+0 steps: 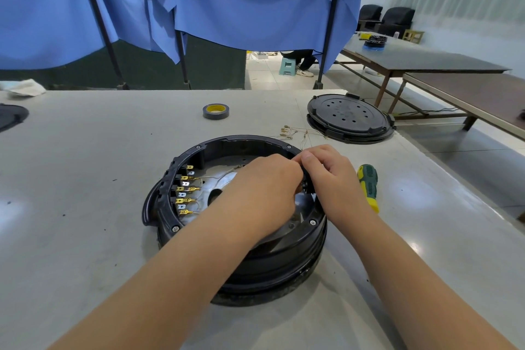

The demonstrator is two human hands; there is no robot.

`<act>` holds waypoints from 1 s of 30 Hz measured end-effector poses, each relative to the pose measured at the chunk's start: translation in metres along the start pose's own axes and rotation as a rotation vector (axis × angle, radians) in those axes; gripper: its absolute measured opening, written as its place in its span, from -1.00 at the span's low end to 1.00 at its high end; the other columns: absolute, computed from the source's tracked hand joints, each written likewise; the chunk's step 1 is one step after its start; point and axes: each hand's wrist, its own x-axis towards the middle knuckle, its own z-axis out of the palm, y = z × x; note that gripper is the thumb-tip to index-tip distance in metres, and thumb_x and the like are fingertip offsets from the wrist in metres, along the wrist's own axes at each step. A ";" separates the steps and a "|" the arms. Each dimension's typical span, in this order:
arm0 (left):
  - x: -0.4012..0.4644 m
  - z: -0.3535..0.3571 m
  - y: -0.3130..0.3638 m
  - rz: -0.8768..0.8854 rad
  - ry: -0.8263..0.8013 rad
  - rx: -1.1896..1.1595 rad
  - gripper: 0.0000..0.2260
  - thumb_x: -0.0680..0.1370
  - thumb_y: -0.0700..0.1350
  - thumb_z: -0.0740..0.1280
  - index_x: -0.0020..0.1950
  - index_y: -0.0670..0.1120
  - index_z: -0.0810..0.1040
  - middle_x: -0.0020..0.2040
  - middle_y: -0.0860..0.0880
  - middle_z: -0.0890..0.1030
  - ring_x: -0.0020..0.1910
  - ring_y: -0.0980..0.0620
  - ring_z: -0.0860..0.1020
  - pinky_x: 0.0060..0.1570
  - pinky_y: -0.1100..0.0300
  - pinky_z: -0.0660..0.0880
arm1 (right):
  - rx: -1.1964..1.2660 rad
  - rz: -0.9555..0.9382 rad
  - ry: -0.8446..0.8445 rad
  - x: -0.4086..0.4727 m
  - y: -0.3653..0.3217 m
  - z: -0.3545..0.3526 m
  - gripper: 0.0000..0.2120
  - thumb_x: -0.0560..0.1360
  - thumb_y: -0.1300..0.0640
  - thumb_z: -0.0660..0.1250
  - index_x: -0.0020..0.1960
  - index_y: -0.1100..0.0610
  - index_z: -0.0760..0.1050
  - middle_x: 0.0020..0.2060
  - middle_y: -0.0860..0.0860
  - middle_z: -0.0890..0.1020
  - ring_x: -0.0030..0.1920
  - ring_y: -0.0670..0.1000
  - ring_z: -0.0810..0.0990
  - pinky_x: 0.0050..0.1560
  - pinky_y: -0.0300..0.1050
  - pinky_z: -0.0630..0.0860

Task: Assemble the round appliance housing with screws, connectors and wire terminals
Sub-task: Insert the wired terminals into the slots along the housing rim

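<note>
A round black appliance housing (196, 224) lies open on the grey table in front of me. Along its left inner wall sits a row of brass and silver wire terminals (184, 190) with thin wires running inward. My left hand (264, 193) reaches over the housing's inside. My right hand (329, 176) is at the right rim. Both hands pinch a small black connector block (307, 186) at that rim, which my fingers mostly hide. Loose wires with brass terminals (289, 133) lie on the table behind the housing.
A green and yellow screwdriver (368, 186) lies right of my right hand. A black round cover (350, 118) rests at the back right. A roll of black tape (216, 111) stands behind the housing. Blue cloth hangs beyond the table's far edge.
</note>
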 end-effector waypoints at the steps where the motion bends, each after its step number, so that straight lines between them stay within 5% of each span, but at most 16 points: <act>1: 0.000 0.001 0.000 0.004 -0.002 0.027 -0.85 0.60 -0.14 0.25 -0.17 -0.02 0.37 -0.33 0.06 0.30 -0.23 0.02 0.41 -0.34 0.25 0.17 | 0.000 0.002 -0.001 0.000 0.000 0.000 -0.71 0.60 0.25 0.18 -0.17 0.08 0.62 -0.04 0.07 0.57 -0.06 -0.20 0.51 -0.14 -0.53 0.34; 10: 0.001 0.002 0.002 0.068 0.034 0.139 -0.62 0.56 -0.08 0.27 -0.32 0.00 0.11 -0.35 0.05 0.18 -0.24 -0.02 0.34 -0.23 0.14 0.26 | -0.006 -0.006 -0.003 0.002 0.003 0.001 -0.64 0.61 0.23 0.18 -0.28 -0.06 0.53 -0.08 0.05 0.54 -0.03 -0.10 0.50 -0.11 -0.46 0.35; 19: 0.002 0.003 -0.007 0.003 0.034 -0.022 -0.73 0.59 -0.09 0.24 -0.30 -0.02 0.33 -0.36 0.04 0.34 -0.26 -0.04 0.43 -0.34 0.19 0.23 | -0.027 -0.018 -0.006 0.002 0.002 -0.003 -0.63 0.61 0.22 0.18 -0.29 -0.07 0.55 -0.08 0.05 0.57 -0.07 -0.17 0.51 -0.11 -0.47 0.35; 24: -0.004 -0.007 -0.021 -0.039 -0.003 -0.188 -0.68 0.58 0.12 0.27 -0.11 -0.08 0.67 -0.21 -0.03 0.66 -0.18 -0.01 0.60 -0.15 0.07 0.54 | 0.024 0.001 0.028 0.002 0.006 -0.002 -0.69 0.60 0.21 0.20 -0.24 0.01 0.59 -0.10 0.01 0.59 -0.12 -0.18 0.54 -0.16 -0.46 0.39; 30: -0.010 -0.026 -0.053 -0.161 0.054 -0.318 -0.73 0.55 0.16 0.31 0.13 0.07 0.65 -0.02 0.13 0.65 -0.03 0.14 0.57 0.07 0.11 0.54 | -0.049 -0.029 0.021 0.004 0.008 -0.004 -0.71 0.61 0.16 0.20 -0.20 -0.03 0.59 -0.12 -0.08 0.59 -0.07 -0.24 0.51 -0.16 -0.51 0.35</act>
